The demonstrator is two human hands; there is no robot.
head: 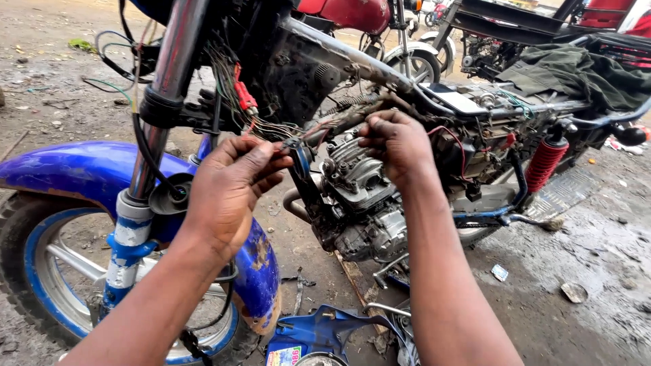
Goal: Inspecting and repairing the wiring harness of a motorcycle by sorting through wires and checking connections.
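A stripped blue motorcycle stands in front of me, its engine (363, 196) bare and its frame tube (339, 51) exposed. A bundle of thin wires (271, 129) hangs from the steering head toward the engine. My left hand (234, 183) pinches the ends of those wires next to the blue frame downtube (302, 163). My right hand (393, 142) has its fingers curled around wires and a cable just above the cylinder head. A red connector (245, 95) hangs in the loom above my left hand.
The blue front mudguard (81, 169), fork leg (139, 196) and front wheel (47, 271) fill the left. A red rear shock (544, 163) and a green cloth (576, 71) lie to the right. Blue parts (319, 335) rest on the muddy ground. Other motorcycles stand behind.
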